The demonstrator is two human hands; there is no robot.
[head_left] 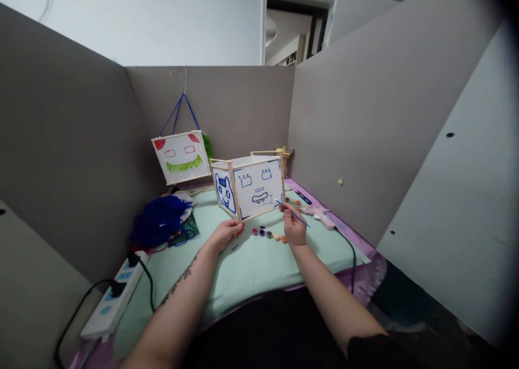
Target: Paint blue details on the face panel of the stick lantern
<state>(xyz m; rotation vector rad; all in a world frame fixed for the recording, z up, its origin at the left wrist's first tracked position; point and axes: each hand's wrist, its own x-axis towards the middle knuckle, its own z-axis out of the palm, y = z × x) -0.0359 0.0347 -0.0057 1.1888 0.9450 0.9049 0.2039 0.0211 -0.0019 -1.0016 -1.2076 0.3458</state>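
A box-shaped paper lantern with a wooden stick frame stands tilted before me, blue faces drawn on its two visible sides. At its lower front corner, the fingers of my left hand are closed on the frame. My right hand pinches a thin blue paintbrush. The brush tip is at the right of the drawn mouth, close to the paper; whether it touches I cannot tell. Small round paint pots in several colours sit on the table below the lantern.
A finished-looking lantern hangs by blue cords at the back left. Blue yarn lies heaped beneath it. A power strip with plugs is at the left edge. A pink glue gun and its cord lie right. Grey panels enclose the table.
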